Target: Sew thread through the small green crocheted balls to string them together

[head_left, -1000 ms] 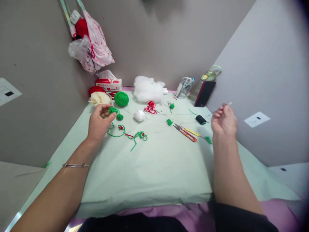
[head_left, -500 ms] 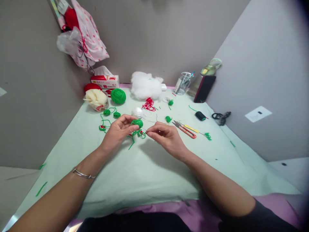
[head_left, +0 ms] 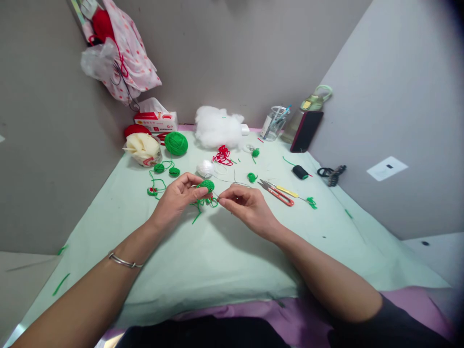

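Observation:
Between the fingertips and thumb of my left hand (head_left: 181, 192) is a small round green crocheted piece (head_left: 206, 185). My right hand (head_left: 247, 205) pinches a thin needle (head_left: 216, 194) close beside it; whether its tip is in the stitches I cannot tell. A dark thread runs loosely over the cloth behind my hands. Under the crocheted piece lie green and red yarn bits (head_left: 197, 212), partly covered by my left hand. A white yarn ball (head_left: 206, 168) rests just beyond my fingers.
Snips (head_left: 277, 194), a yellow-handled crochet hook (head_left: 287, 191) and a black thread spool (head_left: 300, 172) lie to the right. Farther back are a green yarn ball (head_left: 176, 143), white stuffing (head_left: 218, 128), red yarn (head_left: 222, 155), a glass jar (head_left: 274, 126), a bottle and a phone (head_left: 306, 131).
The green crocheted piece has turned slightly in my left hand. My right hand keeps its pinch in nearly the same place. The whole view has shifted a little.

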`<action>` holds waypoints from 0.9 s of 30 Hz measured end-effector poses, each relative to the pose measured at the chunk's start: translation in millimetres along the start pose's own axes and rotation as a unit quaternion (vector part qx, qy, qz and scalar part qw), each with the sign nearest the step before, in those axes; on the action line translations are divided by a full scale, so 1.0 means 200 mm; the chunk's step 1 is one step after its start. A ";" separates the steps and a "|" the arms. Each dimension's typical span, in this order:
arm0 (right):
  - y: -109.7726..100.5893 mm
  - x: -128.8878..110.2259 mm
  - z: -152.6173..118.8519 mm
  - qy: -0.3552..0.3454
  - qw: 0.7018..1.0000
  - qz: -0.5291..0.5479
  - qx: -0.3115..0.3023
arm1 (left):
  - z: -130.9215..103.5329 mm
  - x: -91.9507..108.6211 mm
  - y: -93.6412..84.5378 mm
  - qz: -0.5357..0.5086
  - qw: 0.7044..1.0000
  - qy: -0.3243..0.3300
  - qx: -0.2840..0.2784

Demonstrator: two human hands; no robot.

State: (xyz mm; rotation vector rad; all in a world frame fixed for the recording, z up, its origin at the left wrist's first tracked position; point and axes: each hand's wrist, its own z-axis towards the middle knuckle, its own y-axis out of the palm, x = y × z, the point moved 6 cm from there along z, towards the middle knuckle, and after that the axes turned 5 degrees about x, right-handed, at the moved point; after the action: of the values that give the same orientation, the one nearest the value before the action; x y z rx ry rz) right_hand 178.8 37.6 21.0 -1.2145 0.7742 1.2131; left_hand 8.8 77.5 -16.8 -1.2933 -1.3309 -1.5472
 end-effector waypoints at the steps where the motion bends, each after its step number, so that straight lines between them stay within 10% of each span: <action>1: 0.00 0.00 0.00 0.004 1.000 0.003 0.000 | 0.00 0.00 0.00 -0.001 1.000 -0.003 -0.002; 18: 0.04 0.07 -0.01 0.137 0.980 0.138 -0.041 | -0.02 0.01 0.03 0.021 0.999 0.016 -0.025; 27: 0.08 0.09 -0.02 0.100 0.981 0.159 -0.038 | -0.03 0.01 0.07 -0.034 0.998 -0.029 -0.042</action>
State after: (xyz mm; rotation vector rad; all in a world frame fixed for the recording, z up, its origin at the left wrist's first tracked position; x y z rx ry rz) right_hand 168.1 37.6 -0.2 -1.3241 1.1123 1.4036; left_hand 20.0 68.1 -11.0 -1.3677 -1.3721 -1.6392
